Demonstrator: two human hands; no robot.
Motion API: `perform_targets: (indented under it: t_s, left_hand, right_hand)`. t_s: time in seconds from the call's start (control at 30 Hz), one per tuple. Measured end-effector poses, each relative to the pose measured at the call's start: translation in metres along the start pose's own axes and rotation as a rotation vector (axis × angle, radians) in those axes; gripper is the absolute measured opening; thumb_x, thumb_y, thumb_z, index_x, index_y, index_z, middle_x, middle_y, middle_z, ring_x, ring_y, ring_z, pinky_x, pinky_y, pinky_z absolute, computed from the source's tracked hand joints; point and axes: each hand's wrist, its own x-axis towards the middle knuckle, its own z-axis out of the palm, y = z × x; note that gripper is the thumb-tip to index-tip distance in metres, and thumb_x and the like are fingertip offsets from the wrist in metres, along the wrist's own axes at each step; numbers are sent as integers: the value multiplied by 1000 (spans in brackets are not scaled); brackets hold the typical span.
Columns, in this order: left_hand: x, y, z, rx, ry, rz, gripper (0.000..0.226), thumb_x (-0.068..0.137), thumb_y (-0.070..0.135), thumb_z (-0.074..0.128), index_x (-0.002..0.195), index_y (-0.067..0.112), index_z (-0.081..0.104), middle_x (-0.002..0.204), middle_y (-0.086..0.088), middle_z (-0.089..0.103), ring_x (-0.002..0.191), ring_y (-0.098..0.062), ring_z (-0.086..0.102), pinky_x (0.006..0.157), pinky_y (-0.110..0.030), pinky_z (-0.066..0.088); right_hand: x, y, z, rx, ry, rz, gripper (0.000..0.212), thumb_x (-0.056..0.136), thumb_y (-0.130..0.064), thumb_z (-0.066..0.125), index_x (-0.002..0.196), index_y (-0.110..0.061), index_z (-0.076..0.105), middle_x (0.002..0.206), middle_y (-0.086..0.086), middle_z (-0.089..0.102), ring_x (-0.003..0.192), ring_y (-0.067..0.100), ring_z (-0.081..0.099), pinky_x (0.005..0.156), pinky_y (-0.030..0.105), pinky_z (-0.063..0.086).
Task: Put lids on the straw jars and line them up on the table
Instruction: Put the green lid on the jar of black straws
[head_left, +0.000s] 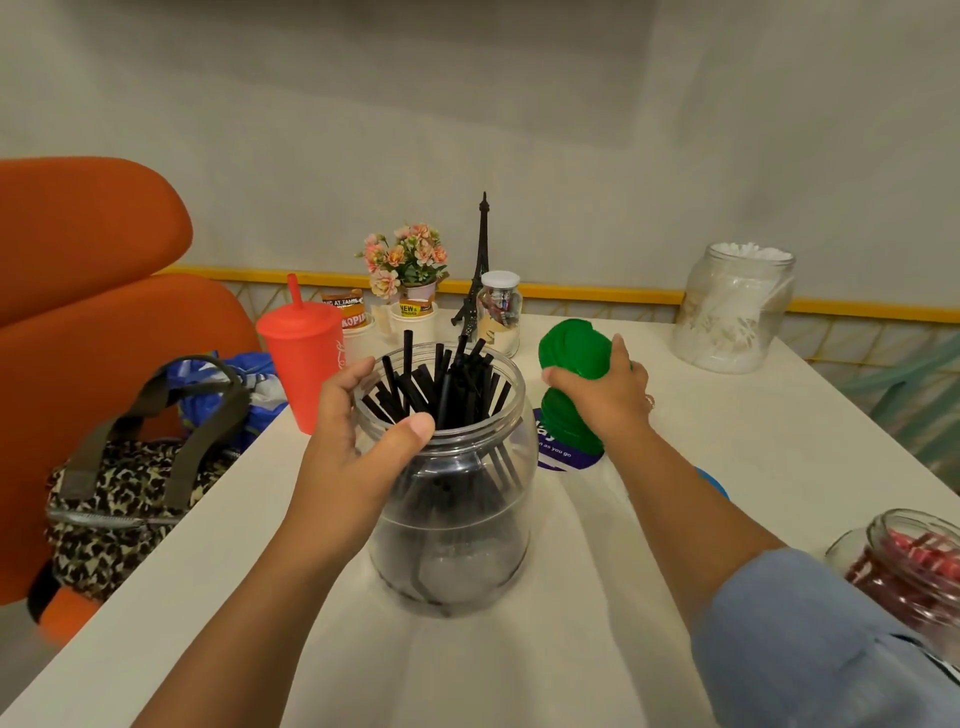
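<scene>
A clear jar full of black straws stands open in the middle of the white table. My left hand grips its neck, thumb over the rim. My right hand holds a green lid tilted up, to the right of the jar's mouth. A second green lid lies on the table under that hand. A jar of white straws stands open at the back right. A jar of red straws sits open at the right edge.
A red tumbler with a straw stands left of the jar. Flowers, a small tower model, a small lidded jar and cups line the back. A leopard bag rests on an orange chair. A blue lid peeks behind my right forearm.
</scene>
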Motion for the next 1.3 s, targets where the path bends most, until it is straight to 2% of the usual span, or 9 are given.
perform_targets:
  t_s: [0.13, 0.27, 0.4, 0.57, 0.7, 0.8, 0.93, 1.1, 1.3]
  left_hand:
    - [-3, 3, -1, -13, -18, -20, 69, 56, 51, 63, 118, 43, 35, 121, 25, 42, 120, -4, 40, 101, -28, 32]
    - [-13, 8, 0, -25, -37, -19, 63, 64, 41, 61, 121, 40, 35, 122, 20, 41, 120, -5, 39, 99, -28, 31]
    - [-25, 14, 4, -51, -68, -20, 63, 65, 36, 59, 124, 35, 35, 125, 16, 42, 115, 0, 43, 95, -21, 32]
    - [-42, 21, 9, -53, -103, -32, 64, 64, 38, 61, 123, 37, 35, 131, 10, 41, 125, -9, 40, 102, -28, 33]
    - [-56, 35, 12, -12, -136, -43, 77, 59, 46, 63, 130, 40, 33, 136, 13, 37, 122, -4, 36, 97, -26, 31]
    - [-63, 59, 8, 22, -121, 31, 90, 54, 59, 61, 137, 45, 27, 136, 21, 28, 125, 1, 26, 101, -28, 26]
    - [-67, 97, 10, -30, -189, 188, 89, 54, 65, 55, 135, 48, 23, 150, 20, 23, 138, 0, 21, 110, -32, 24]
    - [-72, 112, 17, -88, -331, 228, 111, 46, 60, 74, 141, 41, 20, 133, 31, 36, 125, 7, 42, 107, -30, 38]
    - [-71, 107, 10, -107, -404, 207, 129, 28, 64, 84, 139, 44, 22, 129, 22, 49, 120, -1, 52, 106, -38, 41]
  right_hand:
    - [-30, -33, -29, 401, -93, -29, 99, 69, -47, 72, 148, -31, 13, 151, 4, 28, 136, 30, 31, 109, 48, 32]
    - [-68, -59, -65, 551, -253, -165, 89, 77, -38, 69, 148, -30, 17, 151, 1, 31, 134, 23, 36, 100, 36, 34]
    - [-103, -76, -94, 486, -384, -321, 84, 78, -34, 68, 147, -33, 20, 148, 2, 36, 124, 17, 42, 90, 28, 33]
    - [-139, -80, -121, 324, -440, -441, 92, 70, -37, 75, 145, -37, 21, 148, -3, 35, 125, 15, 43, 106, 35, 36]
    - [-161, -74, -138, 207, -443, -481, 110, 50, -49, 77, 144, -40, 21, 148, -8, 36, 128, 13, 43, 109, 41, 37]
    - [-173, -69, -149, 147, -422, -519, 115, 40, -57, 74, 141, -46, 22, 148, -10, 35, 132, 13, 39, 110, 42, 35]
    - [-188, -65, -160, 74, -432, -578, 111, 45, -54, 76, 141, -48, 21, 146, -12, 34, 130, 11, 40, 108, 42, 38]
    - [-202, -66, -164, 63, -487, -639, 107, 49, -46, 80, 140, -48, 23, 143, -14, 35, 128, 9, 40, 107, 38, 39]
    - [-201, -64, -167, 133, -561, -655, 103, 47, -52, 78, 137, -49, 29, 143, -14, 39, 128, 9, 43, 107, 38, 40]
